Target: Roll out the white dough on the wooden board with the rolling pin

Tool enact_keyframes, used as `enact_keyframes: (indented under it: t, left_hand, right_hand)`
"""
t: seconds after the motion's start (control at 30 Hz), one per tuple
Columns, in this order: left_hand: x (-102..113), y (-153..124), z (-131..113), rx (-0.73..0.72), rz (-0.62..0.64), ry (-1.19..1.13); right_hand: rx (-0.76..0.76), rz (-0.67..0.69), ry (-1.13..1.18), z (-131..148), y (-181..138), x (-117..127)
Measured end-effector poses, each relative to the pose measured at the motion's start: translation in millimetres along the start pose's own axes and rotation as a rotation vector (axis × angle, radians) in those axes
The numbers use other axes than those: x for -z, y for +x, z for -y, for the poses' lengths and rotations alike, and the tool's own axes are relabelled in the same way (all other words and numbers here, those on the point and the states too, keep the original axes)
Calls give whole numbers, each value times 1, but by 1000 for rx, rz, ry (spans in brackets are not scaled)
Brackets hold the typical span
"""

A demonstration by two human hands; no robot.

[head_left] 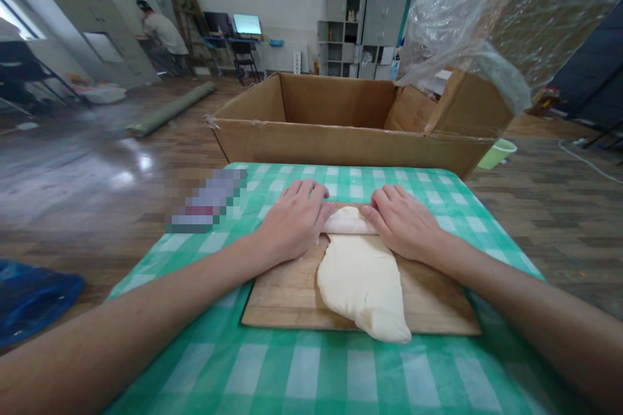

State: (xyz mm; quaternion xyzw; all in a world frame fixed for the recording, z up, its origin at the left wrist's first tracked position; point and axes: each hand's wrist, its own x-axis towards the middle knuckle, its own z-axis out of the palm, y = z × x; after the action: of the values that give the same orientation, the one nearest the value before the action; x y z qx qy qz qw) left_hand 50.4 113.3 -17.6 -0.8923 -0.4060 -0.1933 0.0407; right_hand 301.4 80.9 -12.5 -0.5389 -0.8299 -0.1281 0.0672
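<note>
A pale slab of dough (363,279) lies on a wooden board (282,305), its near end hanging slightly past the board's front edge. Across the dough's far part runs a light rolling pin (349,223); only its middle shows between my hands. My left hand (299,217) is closed over the pin's left end, fingers curled. On the right end my right hand (402,220) is curled the same way, thumb pointing inward. Both palms cover the pin's ends. A small part of the dough shows beyond the pin.
A green and white checked cloth (302,369) covers the table. A blurred-out flat item (209,201) lies at its left edge. Behind the table stands a large open cardboard box (341,142) with plastic wrap (467,32). A person (165,35) bends at the far left.
</note>
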Motion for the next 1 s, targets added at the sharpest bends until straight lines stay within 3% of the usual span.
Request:
enact_keyframes:
  t: [0.17,0.27,0.37,0.47,0.63,0.9,1.0]
  left_hand:
    - [-10,22,17,60,88,11]
    - [-8,21,14,60,122,41]
    - [1,4,0,-33,144,66]
    - [8,-17,-16,0,132,35]
    - [15,-39,-30,6,133,-13]
    - [26,-82,-48,-52,114,-1]
    - [26,-84,-47,-65,109,-7]
  right_hand:
    - [73,39,0,-17,20,-8]
    - [74,56,42,-17,19,-8]
    - [-10,32,110,-6,4,-3]
    - [-20,43,136,7,-16,5]
    - [11,85,170,19,-36,16]
    - [83,7,194,36,-76,28]
    - [91,6,216,37,-79,31]
